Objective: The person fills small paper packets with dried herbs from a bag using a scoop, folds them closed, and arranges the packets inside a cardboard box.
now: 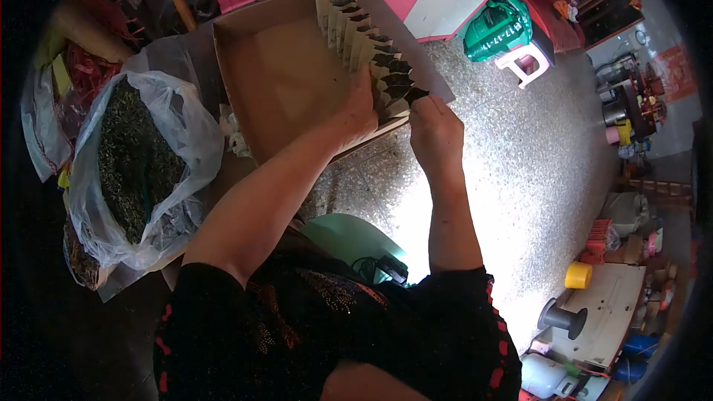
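A row of small beige paper bags [359,38] stands upright along the right side of a shallow cardboard box [271,78]. Their open tops look dark inside. My left hand [359,108] is closed around the side of the bags at the near end, some of its fingers hidden behind them. Beside it, my right hand [437,128] pinches the rim of the nearest bag, whose dark mouth shows just above the fingers. What fills the bags is too dark to make out.
Left of the box, a clear plastic sack [200,130] holds dried dark-green plant bits [134,156]. A green package [499,28] rests on a white stool [524,65] across the speckled floor. A black spool [562,319] and yellow tub [578,275] lie at lower right.
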Available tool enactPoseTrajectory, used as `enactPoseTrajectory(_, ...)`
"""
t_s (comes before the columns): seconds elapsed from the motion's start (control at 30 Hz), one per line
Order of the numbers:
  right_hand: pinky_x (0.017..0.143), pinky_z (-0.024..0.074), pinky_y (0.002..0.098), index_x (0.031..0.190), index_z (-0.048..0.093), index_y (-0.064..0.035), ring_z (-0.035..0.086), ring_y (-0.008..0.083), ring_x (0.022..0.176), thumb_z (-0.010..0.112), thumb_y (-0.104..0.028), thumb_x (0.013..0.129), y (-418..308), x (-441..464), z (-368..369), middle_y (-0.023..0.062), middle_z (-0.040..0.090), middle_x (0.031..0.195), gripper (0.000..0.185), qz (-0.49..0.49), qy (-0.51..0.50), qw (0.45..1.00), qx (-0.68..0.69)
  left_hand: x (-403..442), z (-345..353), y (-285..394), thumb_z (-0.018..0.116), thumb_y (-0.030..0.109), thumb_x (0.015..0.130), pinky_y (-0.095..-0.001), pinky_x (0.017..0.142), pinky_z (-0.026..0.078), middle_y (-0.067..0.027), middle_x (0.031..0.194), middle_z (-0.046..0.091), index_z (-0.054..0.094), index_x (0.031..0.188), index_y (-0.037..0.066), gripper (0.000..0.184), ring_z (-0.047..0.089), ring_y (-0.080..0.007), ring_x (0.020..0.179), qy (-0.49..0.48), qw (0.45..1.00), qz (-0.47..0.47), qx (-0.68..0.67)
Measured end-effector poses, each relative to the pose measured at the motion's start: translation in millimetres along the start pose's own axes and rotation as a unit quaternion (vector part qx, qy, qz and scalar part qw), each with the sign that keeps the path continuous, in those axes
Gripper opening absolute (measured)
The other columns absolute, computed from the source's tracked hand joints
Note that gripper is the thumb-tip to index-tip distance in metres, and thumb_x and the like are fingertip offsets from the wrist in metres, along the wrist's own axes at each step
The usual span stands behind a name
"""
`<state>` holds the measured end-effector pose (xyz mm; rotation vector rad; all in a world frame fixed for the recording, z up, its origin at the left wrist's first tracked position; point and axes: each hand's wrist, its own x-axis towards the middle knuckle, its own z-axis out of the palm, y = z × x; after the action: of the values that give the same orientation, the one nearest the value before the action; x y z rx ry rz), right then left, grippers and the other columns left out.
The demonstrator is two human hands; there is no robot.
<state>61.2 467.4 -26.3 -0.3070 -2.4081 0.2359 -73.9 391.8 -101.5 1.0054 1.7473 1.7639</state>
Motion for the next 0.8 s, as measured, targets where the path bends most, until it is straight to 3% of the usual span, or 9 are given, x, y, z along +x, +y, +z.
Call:
enactPoseTrajectory(0.13,0.058,0.0479,0.0395,0.077,0.054,-0.0048,0.058,0.0331,0.068,0.057,0.0,0.077,-4,2,4,0.0129,0.056,0.076,0.006,0.001,-0.011,1.0,0.007,13,3,-12,0.048,-0.007,0.084,-0.0322,0.101,0.037,-0.014,0.129,0.046,0.024,0.137,0.007,0.06,0.048,-0.0272,0.117,-0.107,0.828,0.04,-0.549)
enactPoseTrajectory(0.23,0.057,0.0474,0.0408,0.077,0.053,-0.0058,0.057,0.0338,0.067,0.057,-0.001,0.077,-1,0,11,0.0129,0.054,0.074,0.006,-0.005,-0.014,1.0,0.002,12,-1,11,0.048,-0.007,0.085,-0.0317,0.101,0.038,-0.0128,0.128,0.047,0.024,0.136,0.007,0.058,0.049,-0.0248,0.115,-0.121,0.698,-0.179,-0.683)
enactPoseTrajectory(0.27,0.057,0.0474,0.0408,0.077,0.053,-0.0058,0.057,0.0338,0.067,0.057,-0.001,0.077,0,-1,13,0.0129,0.054,0.074,0.006,-0.006,-0.014,1.0,0.001,6,9,23,0.038,0.019,0.091,-0.0336,0.093,0.044,-0.008,0.117,0.054,0.04,0.124,0.011,0.034,0.055,-0.0214,0.106,-0.025,0.84,-0.142,-0.523)
enactPoseTrajectory(0.33,0.057,0.0469,0.0421,0.077,0.053,-0.0067,0.057,0.0345,0.067,0.057,-0.002,0.076,2,-3,17,0.0127,0.053,0.074,0.007,0.0,-0.028,1.0,-0.001,9,14,16,0.029,0.045,0.097,-0.0355,0.085,0.051,-0.0032,0.106,0.062,0.055,0.112,0.015,0.043,0.061,-0.0181,0.098,0.074,0.934,-0.095,-0.338)
enactPoseTrajectory(0.43,0.057,0.047,0.0432,0.075,0.051,-0.0069,0.057,0.0351,0.067,0.057,-0.002,0.076,2,-3,22,0.0128,0.053,0.074,0.007,0.0,-0.036,0.999,-0.016,16,3,2,0.05,-0.016,0.081,-0.0321,0.099,0.04,-0.0081,0.128,0.046,0.022,0.134,0.008,0.064,0.046,-0.0171,0.113,-0.036,0.898,-0.15,-0.413)
enactPoseTrajectory(0.5,0.057,0.0471,0.0441,0.075,0.05,-0.0069,0.057,0.0358,0.068,0.056,-0.003,0.077,2,-1,23,0.0133,0.053,0.074,0.007,-0.011,-0.031,0.999,0.011,-2,0,14,0.048,-0.017,0.081,-0.0318,0.097,0.04,-0.0079,0.13,0.043,0.024,0.134,0.007,0.062,0.044,-0.0164,0.114,-0.039,0.996,0.045,-0.07)
enactPoseTrajectory(0.57,0.057,0.0472,0.0442,0.075,0.05,-0.0067,0.056,0.0362,0.068,0.055,-0.004,0.078,3,-2,24,0.0137,0.053,0.074,0.006,-0.008,-0.042,0.999,-0.013,-3,4,26,0.045,-0.019,0.081,-0.0317,0.098,0.039,-0.0105,0.132,0.039,0.027,0.133,0.006,0.061,0.041,-0.0167,0.114,-0.052,0.933,-0.046,-0.354)
enactPoseTrajectory(0.63,0.057,0.0473,0.0444,0.075,0.05,-0.0063,0.057,0.0364,0.068,0.055,-0.004,0.078,4,-4,25,0.014,0.053,0.074,0.006,-0.012,-0.038,0.999,-0.005,-2,0,21,0.045,-0.017,0.081,-0.0326,0.099,0.037,-0.0123,0.131,0.041,0.026,0.135,0.005,0.061,0.041,-0.0198,0.115,-0.012,0.998,0.023,-0.055)
enactPoseTrajectory(0.8,0.059,0.0486,0.0438,0.08,0.053,-0.0048,0.059,0.035,0.071,0.055,-0.001,0.075,-2,-2,18,0.0145,0.056,0.08,0.006,0.004,-0.054,0.999,-0.003,-10,-13,48,0.05,-0.005,0.08,-0.0383,0.104,0.033,-0.0256,0.134,0.04,0.008,0.144,-0.001,0.076,0.041,-0.0358,0.123,-0.023,0.991,-0.023,0.13)
